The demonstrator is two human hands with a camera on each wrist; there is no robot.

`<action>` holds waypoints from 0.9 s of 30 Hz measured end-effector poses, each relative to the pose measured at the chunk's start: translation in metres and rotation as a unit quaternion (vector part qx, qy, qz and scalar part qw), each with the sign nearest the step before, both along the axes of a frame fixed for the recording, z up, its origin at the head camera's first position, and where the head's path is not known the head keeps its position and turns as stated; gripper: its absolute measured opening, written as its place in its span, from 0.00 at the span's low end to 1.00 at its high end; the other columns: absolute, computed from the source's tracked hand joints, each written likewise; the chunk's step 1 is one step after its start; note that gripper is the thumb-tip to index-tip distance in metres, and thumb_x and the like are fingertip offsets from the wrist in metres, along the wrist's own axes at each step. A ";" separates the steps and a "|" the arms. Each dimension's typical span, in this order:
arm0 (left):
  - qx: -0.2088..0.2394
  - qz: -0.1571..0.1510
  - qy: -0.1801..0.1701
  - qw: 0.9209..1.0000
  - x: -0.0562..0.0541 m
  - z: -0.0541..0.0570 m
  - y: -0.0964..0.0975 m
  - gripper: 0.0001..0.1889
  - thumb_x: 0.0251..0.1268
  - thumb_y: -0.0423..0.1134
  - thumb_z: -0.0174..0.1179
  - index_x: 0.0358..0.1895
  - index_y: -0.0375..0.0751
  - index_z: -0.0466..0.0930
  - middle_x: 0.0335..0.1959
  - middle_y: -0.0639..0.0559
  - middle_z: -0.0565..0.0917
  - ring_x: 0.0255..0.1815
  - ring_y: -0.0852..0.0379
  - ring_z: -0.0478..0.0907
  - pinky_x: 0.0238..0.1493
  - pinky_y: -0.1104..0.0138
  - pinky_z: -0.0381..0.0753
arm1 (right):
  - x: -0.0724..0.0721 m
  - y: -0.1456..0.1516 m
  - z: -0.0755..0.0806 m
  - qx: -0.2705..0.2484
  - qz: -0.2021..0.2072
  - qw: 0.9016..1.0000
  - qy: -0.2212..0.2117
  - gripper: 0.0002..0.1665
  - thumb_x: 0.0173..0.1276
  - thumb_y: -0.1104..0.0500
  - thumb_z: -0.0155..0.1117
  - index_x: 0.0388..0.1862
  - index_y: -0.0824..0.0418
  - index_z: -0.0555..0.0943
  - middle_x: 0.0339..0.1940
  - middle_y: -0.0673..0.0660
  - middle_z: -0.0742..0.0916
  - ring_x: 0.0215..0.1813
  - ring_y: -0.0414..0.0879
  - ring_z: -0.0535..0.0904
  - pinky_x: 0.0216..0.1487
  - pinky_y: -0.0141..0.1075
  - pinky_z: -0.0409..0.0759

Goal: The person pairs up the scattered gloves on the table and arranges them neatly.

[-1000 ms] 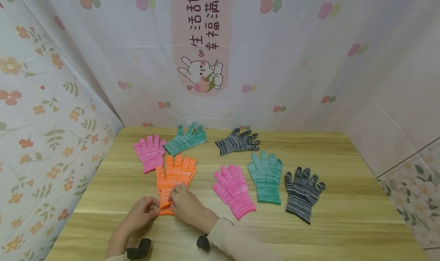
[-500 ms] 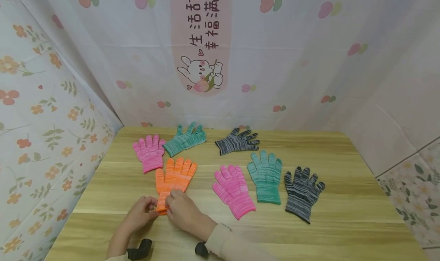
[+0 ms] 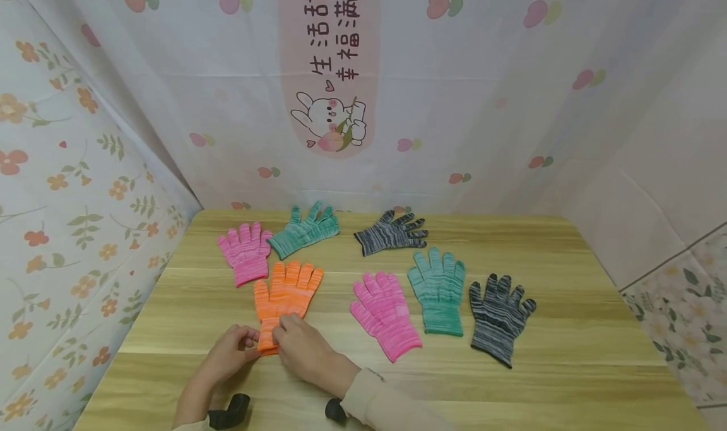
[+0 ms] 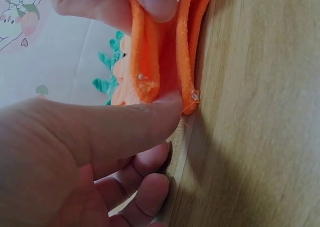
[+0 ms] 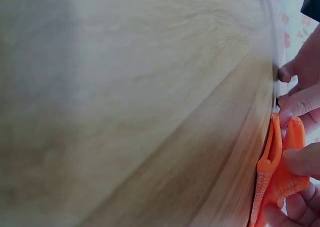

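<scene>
The white curtain (image 3: 466,90) bears two printed lines of characters, legible as 生活甜 (image 3: 319,30) and 幸福满 (image 3: 348,40) up to the frame edge. Orange gloves (image 3: 288,295) lie stacked on the surface (image 3: 568,393), cuffs nearest the person. The right hand (image 3: 303,349) pinches the cuff and obscures part of it; the left hand (image 3: 230,352) appears to pinch the cuff corner, its index fingertip being hidden. A pink glove (image 3: 245,254) and a green glove (image 3: 305,230) lie beyond; a second pink glove (image 3: 386,314) lies to the right.
</scene>
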State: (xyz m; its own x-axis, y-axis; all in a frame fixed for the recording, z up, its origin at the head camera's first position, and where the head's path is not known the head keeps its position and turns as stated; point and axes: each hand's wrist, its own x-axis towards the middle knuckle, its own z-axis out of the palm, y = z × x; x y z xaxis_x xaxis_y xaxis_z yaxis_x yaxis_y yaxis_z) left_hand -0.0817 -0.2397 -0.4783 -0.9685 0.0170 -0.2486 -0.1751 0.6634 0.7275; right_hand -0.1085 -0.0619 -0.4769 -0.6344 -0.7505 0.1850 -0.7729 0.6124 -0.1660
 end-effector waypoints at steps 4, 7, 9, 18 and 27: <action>0.001 -0.004 -0.006 1.000 0.000 0.000 -0.002 0.07 0.53 0.26 0.60 0.37 0.32 0.78 0.30 0.49 0.69 0.32 0.57 0.64 0.32 0.71 0.65 | -0.001 0.001 -0.002 0.023 0.015 1.000 0.011 0.02 0.62 0.56 0.63 0.34 0.51 0.80 0.31 0.45 0.76 0.36 0.37 0.69 0.37 0.23 0.69; -0.006 -0.002 -0.011 1.000 -0.001 0.001 -0.002 0.07 0.63 0.28 0.53 0.39 0.30 0.79 0.31 0.48 0.71 0.33 0.57 0.65 0.34 0.69 0.67 | -0.003 0.003 -0.003 0.038 0.031 0.999 0.005 0.04 0.62 0.53 0.64 0.35 0.49 0.81 0.33 0.44 0.77 0.37 0.37 0.69 0.42 0.24 0.69; -0.010 0.001 -0.014 1.000 -0.001 0.002 -0.001 0.10 0.68 0.32 0.49 0.40 0.29 0.79 0.31 0.48 0.72 0.34 0.57 0.66 0.35 0.68 0.68 | -0.004 0.006 -0.004 0.029 0.040 0.999 -0.019 0.04 0.62 0.52 0.64 0.35 0.49 0.81 0.34 0.44 0.78 0.39 0.36 0.71 0.46 0.25 0.70; -0.008 0.023 -0.020 0.999 0.000 0.004 0.005 0.10 0.62 0.39 0.59 0.34 0.33 0.78 0.31 0.48 0.70 0.32 0.57 0.66 0.31 0.69 0.66 | -0.014 0.019 -0.001 -0.066 0.028 0.982 -0.173 0.03 0.63 0.58 0.62 0.34 0.54 0.83 0.33 0.44 0.81 0.44 0.35 0.74 0.50 0.23 0.72; -0.050 0.046 -0.007 0.998 0.000 0.004 0.011 0.09 0.57 0.38 0.61 0.33 0.34 0.77 0.30 0.48 0.71 0.30 0.57 0.67 0.30 0.68 0.66 | -0.019 0.019 0.003 -0.128 -0.090 0.952 -0.263 0.14 0.64 0.61 0.60 0.48 0.61 0.79 0.39 0.49 0.78 0.33 0.34 0.71 0.36 0.22 0.72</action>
State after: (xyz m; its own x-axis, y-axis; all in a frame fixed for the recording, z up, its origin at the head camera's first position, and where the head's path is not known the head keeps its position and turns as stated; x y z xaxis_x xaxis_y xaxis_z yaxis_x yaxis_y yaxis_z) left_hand -0.0814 -0.2289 -0.4746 -0.9613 -0.0976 -0.2578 -0.2483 0.7127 0.6561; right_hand -0.1279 -0.0428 -0.4743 -0.8032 -0.5949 -0.0320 -0.4287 0.6144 -0.6623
